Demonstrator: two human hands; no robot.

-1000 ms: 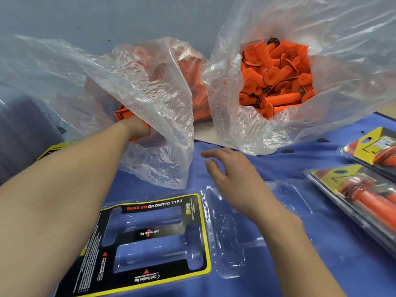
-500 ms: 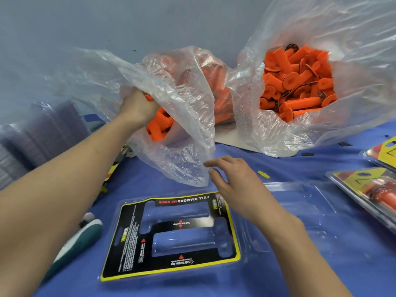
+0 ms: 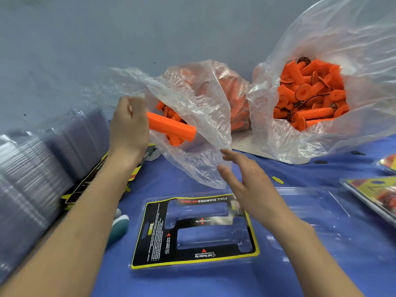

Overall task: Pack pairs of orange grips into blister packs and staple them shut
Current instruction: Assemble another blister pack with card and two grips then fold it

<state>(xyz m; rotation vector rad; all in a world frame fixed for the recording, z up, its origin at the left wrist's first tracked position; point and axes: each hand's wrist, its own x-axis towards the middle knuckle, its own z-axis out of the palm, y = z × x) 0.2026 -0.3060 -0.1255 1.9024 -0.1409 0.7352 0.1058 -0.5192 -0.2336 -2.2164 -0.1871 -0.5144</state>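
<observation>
Centre left: left hand (image 3: 128,125), back toward the camera, fingers curled round one end of an orange grip (image 3: 171,127). Grip roughly level, free end dipping slightly toward the right, sitting at the mouth of the left plastic bag (image 3: 192,99). More orange grips visible inside that bag, behind the film.

Centre: right hand (image 3: 246,183), fingers straight and loosely together, thumb apart, holding nothing. Fingertips right at the hanging lower edge of the left bag's film; contact or not, cannot tell. Hand raised over the upper right corner of the open blister pack (image 3: 192,230).

Blister pack flat on the blue table cover (image 3: 214,281), lower centre. Black card with yellow border inside, two grip-shaped cavities, both unfilled. Clear lid half (image 3: 321,211) folded out flat to its right.

Upper right: second plastic bag (image 3: 278,129), mouth wide open, heaped with orange grips (image 3: 310,97).

Left edge: tall stack of clear blister shells (image 3: 32,179), blurred. Black and yellow cards (image 3: 96,179) just beside it, partly under the left forearm.

Right edge: finished packs (image 3: 377,196) with yellow cards and orange contents, cut off by the frame.

Lower left of the blister pack: teal and white object (image 3: 120,226), mostly hidden by the left arm, type unclear. Small yellow scrap (image 3: 277,180) on the cover near the right hand.
</observation>
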